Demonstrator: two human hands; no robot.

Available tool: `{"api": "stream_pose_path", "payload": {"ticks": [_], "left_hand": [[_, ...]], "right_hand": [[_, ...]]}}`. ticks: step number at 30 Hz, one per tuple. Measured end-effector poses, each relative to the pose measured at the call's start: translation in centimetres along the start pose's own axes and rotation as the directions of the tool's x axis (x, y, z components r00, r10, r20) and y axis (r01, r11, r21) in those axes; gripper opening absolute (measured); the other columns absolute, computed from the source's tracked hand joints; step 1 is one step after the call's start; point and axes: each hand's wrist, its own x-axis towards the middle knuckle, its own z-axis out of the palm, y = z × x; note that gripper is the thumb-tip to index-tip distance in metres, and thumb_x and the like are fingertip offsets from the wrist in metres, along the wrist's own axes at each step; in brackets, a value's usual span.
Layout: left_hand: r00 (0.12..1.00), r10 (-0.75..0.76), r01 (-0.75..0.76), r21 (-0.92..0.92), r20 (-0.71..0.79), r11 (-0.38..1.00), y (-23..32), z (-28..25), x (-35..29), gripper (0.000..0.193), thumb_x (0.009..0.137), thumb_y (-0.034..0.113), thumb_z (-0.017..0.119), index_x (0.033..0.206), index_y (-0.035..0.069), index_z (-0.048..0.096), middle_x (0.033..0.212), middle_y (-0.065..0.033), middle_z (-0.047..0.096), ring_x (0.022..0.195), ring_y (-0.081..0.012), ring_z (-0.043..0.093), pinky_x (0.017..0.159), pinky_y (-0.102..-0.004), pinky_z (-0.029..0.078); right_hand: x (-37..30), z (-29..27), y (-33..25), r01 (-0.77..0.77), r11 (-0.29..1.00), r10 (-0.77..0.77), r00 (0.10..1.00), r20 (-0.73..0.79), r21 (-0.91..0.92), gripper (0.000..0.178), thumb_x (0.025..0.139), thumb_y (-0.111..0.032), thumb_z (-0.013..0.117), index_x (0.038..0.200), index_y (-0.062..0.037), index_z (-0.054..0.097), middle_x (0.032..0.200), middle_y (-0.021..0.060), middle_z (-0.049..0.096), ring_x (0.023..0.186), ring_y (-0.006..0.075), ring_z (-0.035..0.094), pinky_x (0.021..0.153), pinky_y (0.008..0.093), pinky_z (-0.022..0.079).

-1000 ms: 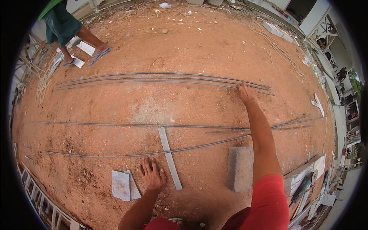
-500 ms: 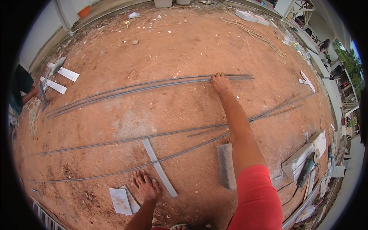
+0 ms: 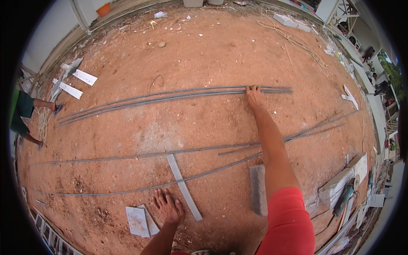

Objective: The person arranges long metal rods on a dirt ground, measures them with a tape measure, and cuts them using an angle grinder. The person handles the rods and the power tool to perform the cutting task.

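A loose bundle of long thin steel rods (image 3: 170,97) lies across the reddish dirt, running left to right. Near its right end my right hand (image 3: 256,97) is closed over the rods, fingertips curled past them. My left hand (image 3: 169,208) is open on the ground, fingers spread and holding nothing. Beside it on the left are two pale flat tile pieces (image 3: 138,222); to its right lies a narrow grey strip (image 3: 183,187). Two more long rods (image 3: 127,158) stretch between my hands and cross at the right, partly hidden behind my right forearm.
At the right, an angle grinder (image 3: 343,199) rests beside pale blocks (image 3: 340,182). A grey block (image 3: 257,190) sits by my right arm. Another person's legs (image 3: 27,110) are at the far left, near white strips (image 3: 70,88). Coiled rope (image 3: 301,44) lies far right; a ladder (image 3: 53,236) is lower left.
My view has shifted slightly, so the ground things appear farther right. The other person's legs at the left show more fully. Both my hands keep their places by the rods and tiles.
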Motion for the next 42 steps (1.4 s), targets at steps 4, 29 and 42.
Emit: {"api": "stream_pose_path", "payload": {"ticks": [4, 29, 42], "left_hand": [[1.000, 0.012, -0.012, -0.009, 0.015, 1.000, 0.6, -0.2, 0.2, 0.070, 0.097, 0.036, 0.043, 0.152, -0.008, 0.035, 0.161, -0.0329, 0.026, 0.155, -0.0450, 0.013, 0.125, -0.0600, 0.002], [0.983, -0.034, 0.027, 0.045, 0.182, 0.999, -0.5, -1.0, -0.7, 0.067, 0.106, 0.044, 0.028, 0.161, 0.006, 0.020, 0.168, -0.0232, 0.015, 0.159, -0.0369, 0.004, 0.127, -0.0562, 0.002], [0.992, -0.001, -0.006, 0.051, 0.129, 0.999, -0.5, -0.7, -0.4, 0.068, 0.106, 0.043, 0.029, 0.161, 0.005, 0.020, 0.168, -0.0236, 0.018, 0.159, -0.0369, 0.008, 0.126, -0.0564, 0.003]], "right_hand": [[-0.5, 0.9, 0.9, 0.007, 1.000, -0.010, 0.994, -0.106, -0.021, 0.030, 0.097, -0.017, 0.058, 0.125, -0.0081, 0.063, 0.119, 0.0153, 0.062, 0.110, 0.0342, 0.066, 0.081, 0.0410, 0.063], [0.4, 1.9, -0.6, -0.093, 0.995, 0.092, 0.995, 0.048, 0.032, 0.048, 0.094, -0.002, 0.065, 0.141, -0.0022, 0.051, 0.143, 0.0232, 0.049, 0.126, 0.0404, 0.057, 0.094, 0.0433, 0.060], [1.5, 6.6, 1.9, 0.020, 0.993, -0.026, 0.999, -0.044, -0.116, 0.040, 0.092, 0.001, 0.064, 0.131, -0.0015, 0.054, 0.128, 0.0194, 0.057, 0.117, 0.0352, 0.062, 0.088, 0.0375, 0.061]]}}
